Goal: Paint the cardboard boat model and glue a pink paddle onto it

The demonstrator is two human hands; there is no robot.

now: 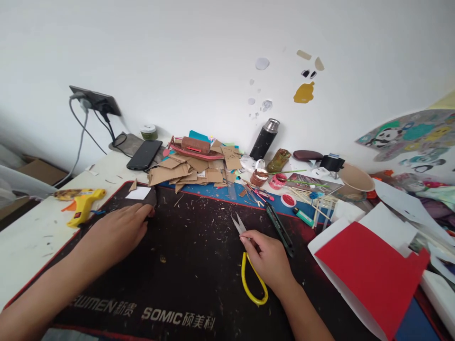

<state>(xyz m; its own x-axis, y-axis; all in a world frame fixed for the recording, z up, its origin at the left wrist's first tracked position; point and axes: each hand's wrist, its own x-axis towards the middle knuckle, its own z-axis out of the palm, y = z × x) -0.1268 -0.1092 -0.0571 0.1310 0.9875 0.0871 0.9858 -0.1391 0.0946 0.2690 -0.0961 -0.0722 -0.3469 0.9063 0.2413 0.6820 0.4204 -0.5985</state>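
Note:
My right hand [266, 258] is closed on a pair of scissors [243, 277] with a yellow handle, held over the dark mat [192, 265]. The blades point away from me and stand slightly apart. Just right of that hand lies a dark green utility knife [279, 227]. On the left side of the mat, my left hand [130, 227] has its fingers bent and together; their tips are partly hidden, and whatever they hold cannot be made out. Beyond its knuckles lies a small white paper piece [138, 193], with a cardboard scrap [133, 184] behind it.
A yellow glue gun [85, 206] lies left of the mat, near a black phone [145, 155]. Cardboard pieces [192, 171] and a model boat [195, 148] sit at the back. Open paint jars [259, 177] and a black flask [264, 139] stand behind; red paper [369, 274] lies right.

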